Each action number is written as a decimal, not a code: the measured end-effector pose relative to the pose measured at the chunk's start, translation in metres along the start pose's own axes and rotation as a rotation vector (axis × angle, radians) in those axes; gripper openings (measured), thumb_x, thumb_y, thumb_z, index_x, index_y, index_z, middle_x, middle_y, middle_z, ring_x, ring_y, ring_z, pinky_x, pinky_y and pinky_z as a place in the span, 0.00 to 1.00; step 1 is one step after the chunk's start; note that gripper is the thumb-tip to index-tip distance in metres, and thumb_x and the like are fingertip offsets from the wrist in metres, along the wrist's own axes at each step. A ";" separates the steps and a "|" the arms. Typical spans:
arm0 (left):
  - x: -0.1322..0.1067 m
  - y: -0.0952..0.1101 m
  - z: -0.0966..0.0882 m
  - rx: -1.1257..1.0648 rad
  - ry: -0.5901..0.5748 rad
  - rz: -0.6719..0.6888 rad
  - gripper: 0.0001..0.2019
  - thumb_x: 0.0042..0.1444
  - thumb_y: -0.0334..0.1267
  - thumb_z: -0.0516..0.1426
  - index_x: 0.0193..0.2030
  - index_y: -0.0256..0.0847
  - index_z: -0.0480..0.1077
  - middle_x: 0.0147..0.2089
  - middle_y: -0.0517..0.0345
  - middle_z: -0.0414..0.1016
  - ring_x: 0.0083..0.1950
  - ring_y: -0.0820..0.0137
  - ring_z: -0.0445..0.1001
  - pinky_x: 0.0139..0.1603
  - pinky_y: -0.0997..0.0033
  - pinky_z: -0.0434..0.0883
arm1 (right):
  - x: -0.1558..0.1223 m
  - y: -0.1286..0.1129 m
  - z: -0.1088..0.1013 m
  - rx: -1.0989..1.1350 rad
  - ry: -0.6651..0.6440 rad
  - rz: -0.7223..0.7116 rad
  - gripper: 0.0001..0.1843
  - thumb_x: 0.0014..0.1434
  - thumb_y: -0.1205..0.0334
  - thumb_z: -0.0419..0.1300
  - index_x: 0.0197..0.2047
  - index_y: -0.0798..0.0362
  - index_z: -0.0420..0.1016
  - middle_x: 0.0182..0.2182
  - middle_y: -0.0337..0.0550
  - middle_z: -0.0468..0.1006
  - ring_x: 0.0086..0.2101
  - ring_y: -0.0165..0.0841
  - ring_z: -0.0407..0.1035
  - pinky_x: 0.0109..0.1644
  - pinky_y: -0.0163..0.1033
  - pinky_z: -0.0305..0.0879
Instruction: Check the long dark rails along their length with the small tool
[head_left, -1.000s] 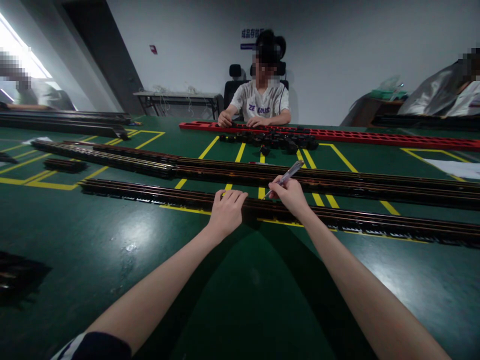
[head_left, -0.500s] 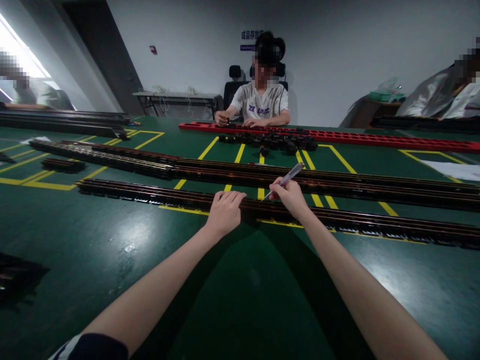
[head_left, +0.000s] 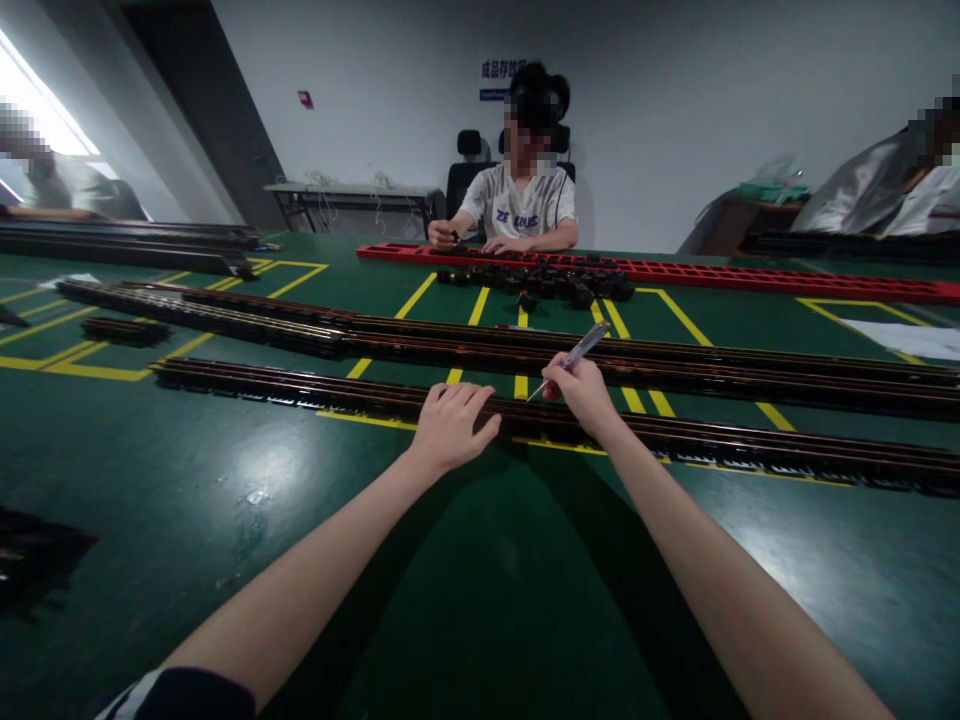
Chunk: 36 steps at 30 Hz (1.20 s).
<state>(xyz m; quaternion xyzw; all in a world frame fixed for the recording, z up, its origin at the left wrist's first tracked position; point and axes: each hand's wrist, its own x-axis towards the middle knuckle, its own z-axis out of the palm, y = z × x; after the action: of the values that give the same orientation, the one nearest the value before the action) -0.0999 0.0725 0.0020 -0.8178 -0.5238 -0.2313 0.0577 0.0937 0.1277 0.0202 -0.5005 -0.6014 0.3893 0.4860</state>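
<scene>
A long dark rail (head_left: 285, 388) lies across the green table (head_left: 225, 500) in front of me. My left hand (head_left: 450, 425) rests on the rail's near edge with its fingers together, pressing it down. Just to the right, my right hand (head_left: 583, 393) pinches a slim clear-handled screwdriver (head_left: 570, 356), its tip pointing down at the rail between my two hands.
Two more long dark rails (head_left: 675, 360) lie behind the first. A person sits across the table at a red rail (head_left: 750, 275) with a heap of small black parts (head_left: 555, 283). Other people sit at the far left and right. Yellow lines mark the table.
My right hand and the screwdriver have shifted slightly right along the rail. My left hand has stayed on the rail, fingers spreading a little.
</scene>
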 end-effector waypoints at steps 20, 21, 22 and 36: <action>0.001 0.000 0.001 0.030 -0.004 0.007 0.21 0.60 0.50 0.50 0.50 0.37 0.70 0.49 0.48 0.76 0.50 0.59 0.73 0.54 0.54 0.64 | -0.002 -0.002 -0.001 0.013 0.041 -0.014 0.08 0.44 0.57 0.57 0.20 0.51 0.64 0.14 0.34 0.66 0.18 0.29 0.64 0.27 0.36 0.62; 0.001 0.000 0.001 0.031 -0.003 0.008 0.21 0.60 0.50 0.50 0.50 0.37 0.70 0.49 0.48 0.76 0.50 0.59 0.73 0.54 0.54 0.64 | -0.002 -0.001 -0.002 0.014 0.039 -0.019 0.08 0.45 0.57 0.57 0.20 0.51 0.65 0.14 0.34 0.66 0.19 0.29 0.64 0.27 0.36 0.62; 0.001 0.000 0.001 0.033 -0.001 0.009 0.21 0.60 0.50 0.50 0.50 0.37 0.70 0.49 0.48 0.77 0.50 0.59 0.73 0.54 0.54 0.64 | -0.002 -0.001 -0.002 0.017 0.036 -0.023 0.08 0.45 0.57 0.57 0.21 0.51 0.65 0.14 0.34 0.67 0.19 0.29 0.64 0.27 0.36 0.62; 0.001 -0.001 0.004 0.061 0.037 0.023 0.20 0.59 0.49 0.52 0.48 0.36 0.71 0.48 0.49 0.77 0.48 0.59 0.74 0.52 0.54 0.66 | 0.000 0.004 -0.002 0.006 0.035 -0.042 0.08 0.45 0.58 0.56 0.20 0.51 0.65 0.14 0.34 0.67 0.19 0.29 0.63 0.27 0.35 0.60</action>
<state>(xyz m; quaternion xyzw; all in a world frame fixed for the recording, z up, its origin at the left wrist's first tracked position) -0.0989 0.0748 -0.0009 -0.8173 -0.5200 -0.2297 0.0948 0.0960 0.1288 0.0172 -0.4928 -0.6022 0.3721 0.5060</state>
